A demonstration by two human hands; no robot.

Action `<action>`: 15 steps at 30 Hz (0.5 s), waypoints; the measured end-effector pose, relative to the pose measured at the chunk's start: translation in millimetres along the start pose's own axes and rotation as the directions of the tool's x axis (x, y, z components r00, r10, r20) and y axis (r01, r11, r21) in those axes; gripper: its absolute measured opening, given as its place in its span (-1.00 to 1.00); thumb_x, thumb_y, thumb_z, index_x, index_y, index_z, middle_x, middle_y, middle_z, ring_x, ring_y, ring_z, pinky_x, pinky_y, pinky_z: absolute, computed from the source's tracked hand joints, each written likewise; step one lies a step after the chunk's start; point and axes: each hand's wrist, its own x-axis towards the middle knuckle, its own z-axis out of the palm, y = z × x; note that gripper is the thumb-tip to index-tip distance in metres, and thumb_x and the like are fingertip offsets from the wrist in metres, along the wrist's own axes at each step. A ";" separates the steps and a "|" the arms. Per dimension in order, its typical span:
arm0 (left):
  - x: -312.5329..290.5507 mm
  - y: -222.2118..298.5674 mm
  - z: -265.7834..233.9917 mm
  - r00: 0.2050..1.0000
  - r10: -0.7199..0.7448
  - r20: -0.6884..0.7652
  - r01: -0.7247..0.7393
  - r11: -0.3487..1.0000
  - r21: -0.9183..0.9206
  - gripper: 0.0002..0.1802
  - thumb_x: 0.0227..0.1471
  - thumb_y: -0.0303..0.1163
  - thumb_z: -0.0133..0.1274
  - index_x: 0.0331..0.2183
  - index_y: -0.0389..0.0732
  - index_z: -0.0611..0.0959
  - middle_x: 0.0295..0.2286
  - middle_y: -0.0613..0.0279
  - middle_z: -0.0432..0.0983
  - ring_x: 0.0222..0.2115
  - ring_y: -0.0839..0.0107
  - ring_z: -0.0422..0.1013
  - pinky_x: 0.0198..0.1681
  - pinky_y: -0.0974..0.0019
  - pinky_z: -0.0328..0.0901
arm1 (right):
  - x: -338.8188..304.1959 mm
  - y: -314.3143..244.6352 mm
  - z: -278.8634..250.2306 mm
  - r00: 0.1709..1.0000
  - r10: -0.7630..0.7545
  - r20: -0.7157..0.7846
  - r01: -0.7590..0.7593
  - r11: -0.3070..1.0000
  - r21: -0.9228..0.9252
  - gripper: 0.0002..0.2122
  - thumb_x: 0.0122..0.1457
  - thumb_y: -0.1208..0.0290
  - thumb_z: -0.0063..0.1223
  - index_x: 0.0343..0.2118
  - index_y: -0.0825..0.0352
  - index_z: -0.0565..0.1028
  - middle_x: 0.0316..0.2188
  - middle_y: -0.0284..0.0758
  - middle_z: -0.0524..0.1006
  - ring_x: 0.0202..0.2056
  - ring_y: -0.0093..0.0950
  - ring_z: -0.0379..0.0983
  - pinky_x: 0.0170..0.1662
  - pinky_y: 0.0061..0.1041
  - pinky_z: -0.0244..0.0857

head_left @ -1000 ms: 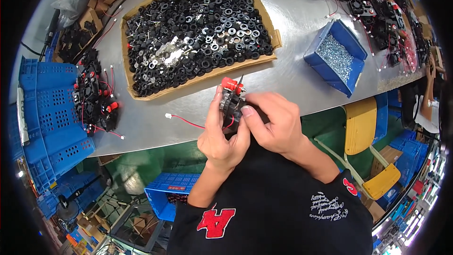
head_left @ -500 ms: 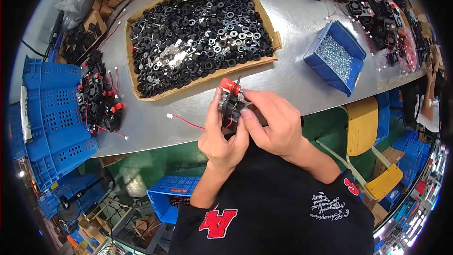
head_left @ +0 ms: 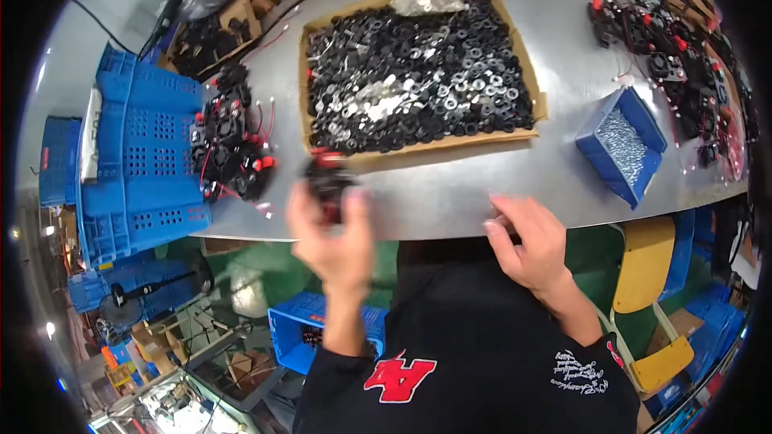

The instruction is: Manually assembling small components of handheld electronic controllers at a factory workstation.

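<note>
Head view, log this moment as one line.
left hand: holds black-and-red part | right hand: empty, at table edge | cardboard tray: black rings

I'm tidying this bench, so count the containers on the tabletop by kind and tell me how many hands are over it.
Cardboard tray of black washers: 1
Small blue screw bin: 1
Blue perforated crate: 1
Hands, left hand and right hand: 2
Total: 5
</note>
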 end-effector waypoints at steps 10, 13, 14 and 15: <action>165.8 -96.8 -108.9 0.978 0.207 0.025 -0.168 0.716 0.678 -0.53 0.08 -0.20 0.10 -0.07 -0.35 0.54 -0.17 -0.06 0.54 -0.15 0.10 0.47 -0.07 0.19 0.30 | -6.1 15.2 -25.9 0.984 -0.167 -0.068 0.159 0.981 -0.108 -0.76 -0.04 0.52 0.19 -0.24 0.35 0.56 -0.48 -0.34 0.55 -0.53 -0.43 0.47 -0.46 -0.50 0.33; 178.4 -119.8 -116.6 0.917 0.374 0.142 -0.340 0.542 0.769 -0.56 0.06 -0.20 0.11 -0.15 -0.38 0.57 -0.24 -0.12 0.54 -0.21 -0.04 0.43 -0.10 0.09 0.29 | 4.9 24.4 -65.1 0.955 -0.292 -0.044 0.269 0.923 -0.276 -0.78 -0.07 0.52 0.20 -0.29 0.33 0.58 -0.49 -0.37 0.54 -0.57 -0.45 0.44 -0.51 -0.53 0.29; 174.1 -113.1 -113.0 0.919 0.374 0.128 -0.332 0.554 0.764 -0.57 0.05 -0.21 0.11 -0.16 -0.38 0.58 -0.25 -0.12 0.53 -0.21 -0.04 0.43 -0.10 0.07 0.28 | 9.4 33.6 -80.9 0.939 -0.327 -0.103 0.264 0.881 -0.394 -0.80 -0.08 0.52 0.20 -0.32 0.29 0.59 -0.49 -0.36 0.55 -0.55 -0.42 0.45 -0.49 -0.51 0.31; 165.5 -113.8 -109.4 0.874 0.485 0.038 -0.293 0.463 0.836 -0.60 0.06 -0.22 0.10 -0.18 -0.35 0.59 -0.25 -0.08 0.53 -0.21 -0.02 0.42 -0.10 0.08 0.28 | 18.7 45.3 -95.2 0.936 -0.288 -0.205 0.168 0.873 -0.457 -0.82 -0.06 0.53 0.19 -0.33 0.29 0.59 -0.49 -0.33 0.55 -0.53 -0.40 0.46 -0.46 -0.49 0.32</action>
